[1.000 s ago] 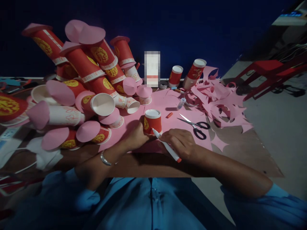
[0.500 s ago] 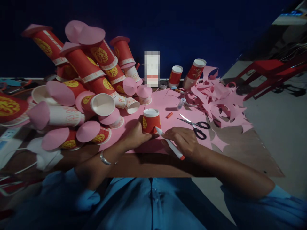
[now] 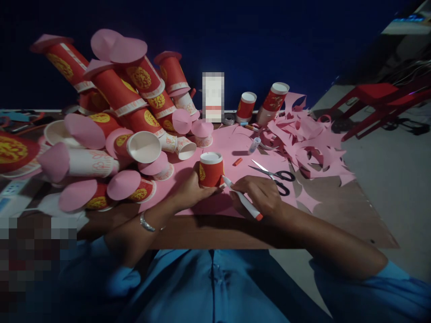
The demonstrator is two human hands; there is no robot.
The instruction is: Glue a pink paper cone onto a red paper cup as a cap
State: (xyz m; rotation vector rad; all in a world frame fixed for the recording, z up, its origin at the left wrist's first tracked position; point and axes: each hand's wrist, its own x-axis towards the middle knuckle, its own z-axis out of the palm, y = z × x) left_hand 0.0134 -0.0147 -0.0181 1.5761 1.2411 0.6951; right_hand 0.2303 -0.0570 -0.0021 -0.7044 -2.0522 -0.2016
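A red paper cup [image 3: 211, 172] with gold patterns stands upside down over pink paper [image 3: 188, 204], its white base upward. My left hand [image 3: 191, 186] is closed around its lower left side, the far fingers hidden behind it. In my right hand [image 3: 257, 195] is a white marker [image 3: 247, 204] with a red end, its tip at the cup's right side; whether it touches I cannot tell. A red marker cap [image 3: 237, 162] lies on the paper just beyond. Black-handled scissors [image 3: 269, 171] lie partly open behind my right hand.
Many red and white cups with pink paper cones [image 3: 124, 185] are heaped at the left. Pink paper scraps [image 3: 313, 143] pile up at the right, near two upright cups [image 3: 247, 107]. A glue stick [image 3: 254, 145] stands behind the cap. A red stool [image 3: 373, 101] is beyond the table.
My right hand and the marker have shifted slightly right, the tip moving from the cup's front to its right edge. The left hand keeps hold of the cup, almost unmoved.
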